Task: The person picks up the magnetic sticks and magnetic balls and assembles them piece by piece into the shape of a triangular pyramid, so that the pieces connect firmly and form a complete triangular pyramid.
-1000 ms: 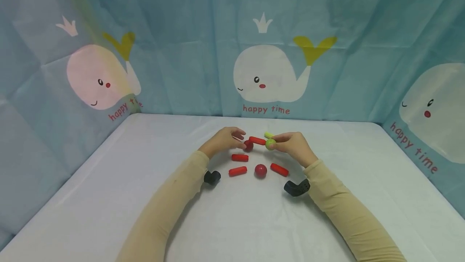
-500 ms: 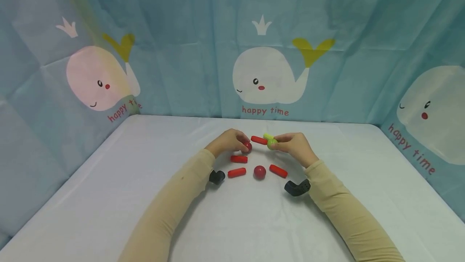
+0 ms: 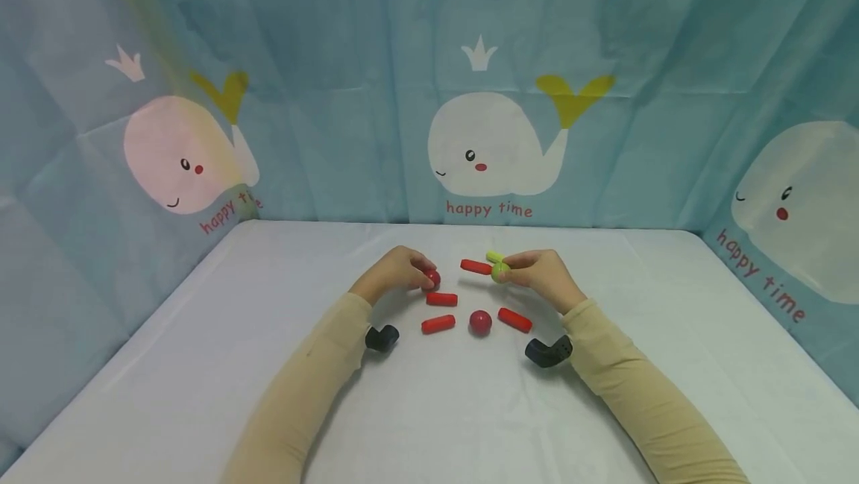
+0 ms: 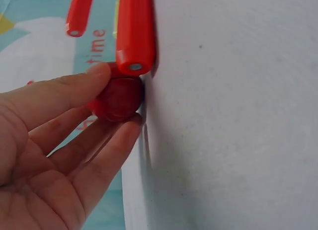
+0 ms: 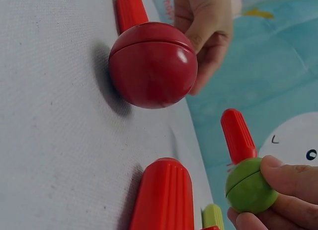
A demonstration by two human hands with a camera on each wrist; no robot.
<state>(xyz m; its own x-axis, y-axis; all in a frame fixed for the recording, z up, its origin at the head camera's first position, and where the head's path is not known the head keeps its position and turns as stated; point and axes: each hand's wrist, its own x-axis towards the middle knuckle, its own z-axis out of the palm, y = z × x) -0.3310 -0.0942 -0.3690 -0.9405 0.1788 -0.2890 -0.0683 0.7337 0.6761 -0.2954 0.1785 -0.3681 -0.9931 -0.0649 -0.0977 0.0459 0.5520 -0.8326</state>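
My left hand (image 3: 394,272) pinches a dark red ball (image 4: 119,98) between thumb and fingertips, close to the white tabletop. Right beside that ball lies a red ribbed rod (image 4: 135,34) with a small grey disc in its end. My right hand (image 3: 545,277) holds a green ball (image 5: 251,185) with thumb and fingers. From the green ball a red rod (image 5: 237,135) sticks out to the left, raised off the table. Behind the green ball shows a yellow-green rod (image 3: 494,256). Another red ball (image 3: 479,322) sits on the table, nearer to me.
Left of the near ball lies a red rod (image 3: 438,324), and right of it another red rod (image 3: 514,319). Black curved pieces (image 3: 549,352) stick out at both sleeves. A blue whale-print curtain (image 3: 362,148) stands behind the white table (image 3: 429,424).
My left hand has closed its fingers on the red ball and carried it left, away from the rod on the green ball. The right hand has hardly moved.
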